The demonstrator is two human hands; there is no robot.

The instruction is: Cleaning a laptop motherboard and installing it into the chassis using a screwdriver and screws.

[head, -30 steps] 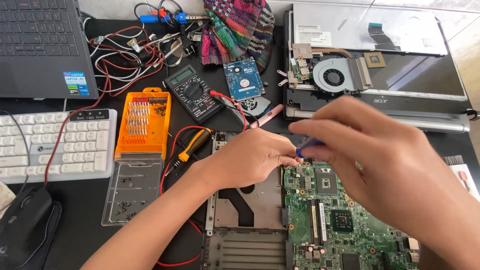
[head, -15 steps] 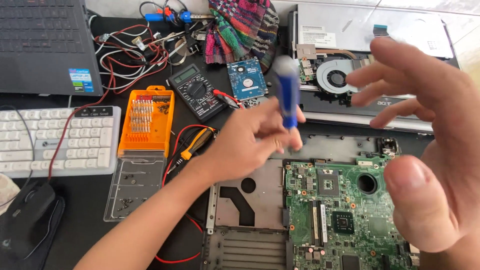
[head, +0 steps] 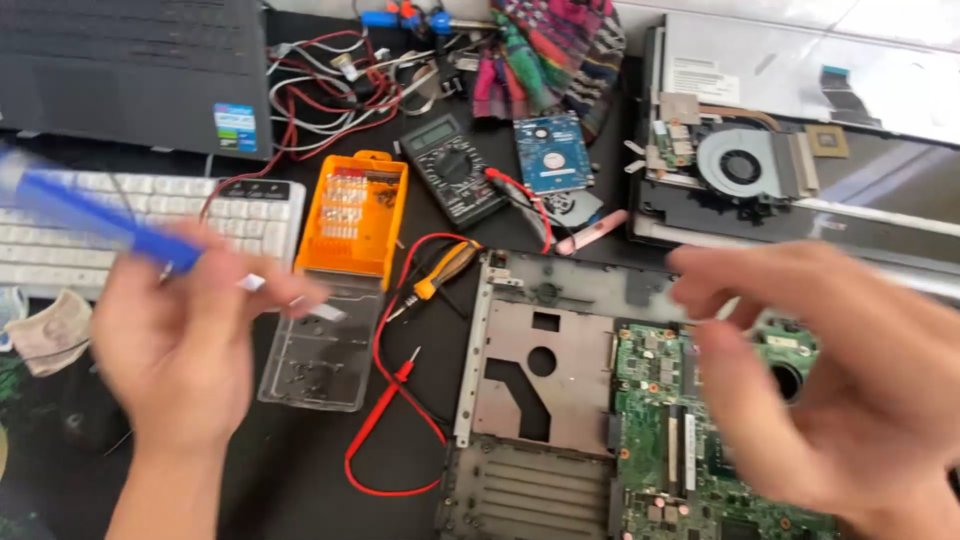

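Observation:
My left hand [head: 185,345] is at the left, above the clear plastic lid [head: 325,345], and grips a blue-handled screwdriver [head: 95,215] that points up and to the left; both are blurred by motion. My right hand [head: 840,385] hovers over the green motherboard [head: 670,440] in the opened laptop base [head: 530,400], fingers spread and bent, holding nothing I can see. The hand covers the board's right part.
An orange bit case [head: 355,215] lies beside a white keyboard [head: 60,235]. A multimeter [head: 450,170] with red leads [head: 385,400], a hard drive [head: 553,150], small cutters [head: 440,275], a cooling fan assembly [head: 745,165], a dark laptop [head: 130,70] and tangled wires [head: 340,70] crowd the black table.
My left hand has swung from the motherboard to the left side with the screwdriver. My right hand has dropped lower over the board with fingers apart.

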